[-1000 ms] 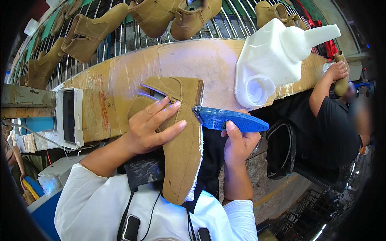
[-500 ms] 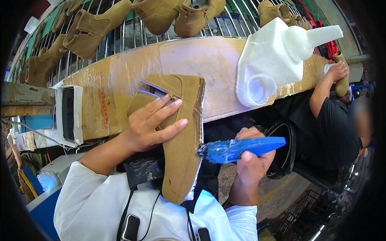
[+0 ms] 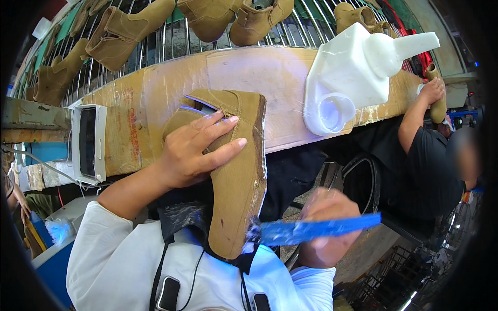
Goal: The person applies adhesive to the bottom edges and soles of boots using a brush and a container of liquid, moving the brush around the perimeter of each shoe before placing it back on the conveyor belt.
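A tan ankle boot [image 3: 236, 176] lies on its side across the near edge of the cardboard-covered bench, its toe toward me and its sole edge facing right. My left hand [image 3: 199, 147] presses on the shaft by the zipper, fingers wrapped over the upper, and steadies it. My right hand [image 3: 329, 223] grips a blue-handled brush [image 3: 321, 228], slightly blurred by motion. Its dark bristles touch the boot's edge near the toe. A whitish wet line runs along that sole edge.
A white plastic bottle [image 3: 358, 67] with a spout and a small cup [image 3: 334, 114] stands at the right on the cardboard bench [image 3: 171, 78]. More tan boots [image 3: 119, 36] rest on a metal rack beyond. A boxed device [image 3: 89, 145] sits at left. A co-worker [image 3: 430, 160] sits at right.
The brush in my right hand has moved down along the sole edge, from mid-boot toward the toe. My left hand still holds the boot, which has shifted only slightly.
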`<state>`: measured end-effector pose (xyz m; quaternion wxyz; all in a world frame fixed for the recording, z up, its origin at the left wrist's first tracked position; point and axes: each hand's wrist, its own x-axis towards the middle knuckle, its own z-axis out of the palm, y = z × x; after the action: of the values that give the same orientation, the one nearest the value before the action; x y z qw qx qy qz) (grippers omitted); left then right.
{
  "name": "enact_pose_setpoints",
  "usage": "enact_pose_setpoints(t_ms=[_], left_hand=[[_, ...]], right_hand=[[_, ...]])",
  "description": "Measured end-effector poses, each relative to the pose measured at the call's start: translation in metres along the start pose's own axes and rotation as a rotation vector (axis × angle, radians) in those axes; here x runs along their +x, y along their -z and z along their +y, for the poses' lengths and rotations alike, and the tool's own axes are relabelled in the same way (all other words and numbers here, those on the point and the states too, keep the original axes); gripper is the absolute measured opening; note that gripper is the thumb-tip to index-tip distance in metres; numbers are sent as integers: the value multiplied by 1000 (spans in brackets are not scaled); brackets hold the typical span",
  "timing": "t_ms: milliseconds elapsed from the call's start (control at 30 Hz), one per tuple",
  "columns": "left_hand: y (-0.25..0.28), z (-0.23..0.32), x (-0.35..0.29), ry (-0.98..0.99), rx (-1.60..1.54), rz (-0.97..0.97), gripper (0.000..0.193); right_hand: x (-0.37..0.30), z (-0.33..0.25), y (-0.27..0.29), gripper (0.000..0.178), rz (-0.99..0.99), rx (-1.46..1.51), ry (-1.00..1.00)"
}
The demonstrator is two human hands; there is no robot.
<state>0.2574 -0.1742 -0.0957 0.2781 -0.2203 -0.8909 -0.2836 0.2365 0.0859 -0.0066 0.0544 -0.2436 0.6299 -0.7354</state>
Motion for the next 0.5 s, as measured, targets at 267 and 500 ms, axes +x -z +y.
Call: enact_pose_setpoints(t_ms=[267, 500], left_hand=[[3, 1, 5, -13, 20, -5, 49], [5, 2, 10, -10, 29, -47, 49]], right_hand=[[19, 0, -2, 21, 83, -176, -70], [21, -5, 3, 28, 117, -8, -4]])
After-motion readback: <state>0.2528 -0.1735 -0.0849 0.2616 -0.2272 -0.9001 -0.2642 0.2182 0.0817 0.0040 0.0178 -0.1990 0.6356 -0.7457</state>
